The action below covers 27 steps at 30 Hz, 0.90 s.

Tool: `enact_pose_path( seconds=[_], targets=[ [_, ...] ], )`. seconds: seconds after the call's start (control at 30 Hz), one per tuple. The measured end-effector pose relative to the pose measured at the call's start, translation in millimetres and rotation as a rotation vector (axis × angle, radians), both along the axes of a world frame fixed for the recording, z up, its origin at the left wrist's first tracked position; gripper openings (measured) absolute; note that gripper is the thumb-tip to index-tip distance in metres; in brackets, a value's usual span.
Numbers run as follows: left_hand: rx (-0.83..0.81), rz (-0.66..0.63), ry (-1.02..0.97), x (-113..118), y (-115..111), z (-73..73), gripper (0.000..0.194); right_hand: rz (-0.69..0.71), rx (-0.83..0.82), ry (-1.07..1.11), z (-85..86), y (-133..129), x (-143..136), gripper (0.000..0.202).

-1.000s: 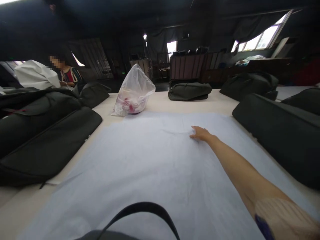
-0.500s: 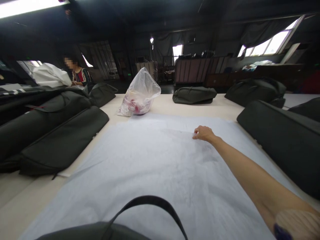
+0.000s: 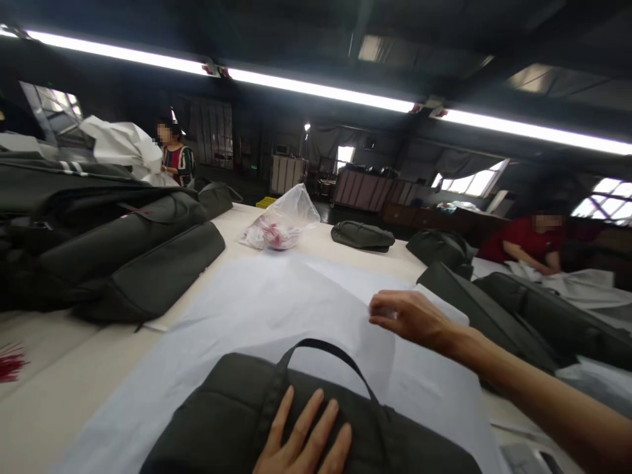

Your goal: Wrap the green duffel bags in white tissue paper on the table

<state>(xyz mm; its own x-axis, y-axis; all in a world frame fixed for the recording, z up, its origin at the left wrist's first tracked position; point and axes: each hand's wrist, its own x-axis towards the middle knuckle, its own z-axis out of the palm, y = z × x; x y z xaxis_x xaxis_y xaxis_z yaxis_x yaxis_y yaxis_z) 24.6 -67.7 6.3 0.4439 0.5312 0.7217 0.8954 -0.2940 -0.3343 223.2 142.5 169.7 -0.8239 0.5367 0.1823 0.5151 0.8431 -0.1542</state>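
A dark green bag (image 3: 222,408) with a loop handle lies at the bottom centre, on a large white sheet (image 3: 276,303). My left hand (image 3: 309,438) rests flat on the bag's top with its fingers spread, just below the handle. To the right, my right hand (image 3: 407,316) pinches the sheet, whose edge is lifted and creased around the fingers.
Dark bags (image 3: 162,276) are piled on the left, and more bags (image 3: 484,316) lie on the right. At the table's far side sit a clear plastic bag (image 3: 291,220) and a small dark bag (image 3: 363,236). Two people work beyond. Red threads (image 3: 12,362) lie at left.
The view has tilted up and turned right. More of the dark bag shows, and my left hand has come into view on it. My right hand has come nearer, drawing the sheet with it.
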Motion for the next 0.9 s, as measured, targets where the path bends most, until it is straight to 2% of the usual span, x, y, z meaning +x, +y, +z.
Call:
enact_pose_path(
  seconds=[0.1,0.2,0.27,0.33,0.4,0.47,0.57,0.63,0.7,0.77,0.83,0.9],
  targets=[
    [-0.08,-0.176,-0.157,-2.8,-15.1,24.3,0.043,0.141,0.248,-0.048,26.0,-92.0,5.0,0.019],
    [-0.204,-0.263,-0.463,-13.9,-34.7,52.4,0.029,0.216,0.403,-0.071,37.3,-171.7,8.3,0.022],
    [-0.147,-0.182,-0.66,-34.0,-41.3,72.2,0.027,0.225,0.435,-0.075,35.6,-211.8,8.7,0.022],
    [-0.023,-0.026,-0.739,-62.9,-37.5,92.0,0.038,0.194,0.452,-0.078,27.8,-240.4,8.5,0.022],
    [-0.028,0.111,-0.666,-93.3,-23.1,109.7,0.056,0.143,0.468,-0.077,16.9,-259.4,8.6,0.022],
    [-0.075,0.139,-0.563,-117.5,-3.0,122.9,0.064,0.087,0.489,-0.061,6.7,-271.8,9.5,0.023],
    [-0.111,0.086,-0.4,-139.0,21.1,133.9,0.051,-0.004,0.539,-0.019,-2.6,-281.8,12.6,0.021],
    [-0.113,0.054,-0.274,-149.5,23.4,138.2,0.038,-0.06,0.573,0.037,-5.1,-283.7,15.5,0.018],
    [-0.091,0.039,-0.17,-161.4,11.6,140.8,0.034,-0.098,0.592,0.117,-6.3,-283.0,19.3,0.014],
    [-0.052,0.01,-0.091,-174.1,-12.7,139.9,0.032,-0.114,0.591,0.192,-7.7,-282.0,24.6,0.013],
    [-0.001,-0.054,-0.019,-184.8,-44.4,132.6,0.03,-0.104,0.567,0.236,-10.3,-283.5,31.8,0.014],
    [0.027,-0.133,0.042,-191.7,-77.3,117.7,0.026,-0.078,0.53,0.259,-15.7,-288.8,39.9,0.017]
  ],
)
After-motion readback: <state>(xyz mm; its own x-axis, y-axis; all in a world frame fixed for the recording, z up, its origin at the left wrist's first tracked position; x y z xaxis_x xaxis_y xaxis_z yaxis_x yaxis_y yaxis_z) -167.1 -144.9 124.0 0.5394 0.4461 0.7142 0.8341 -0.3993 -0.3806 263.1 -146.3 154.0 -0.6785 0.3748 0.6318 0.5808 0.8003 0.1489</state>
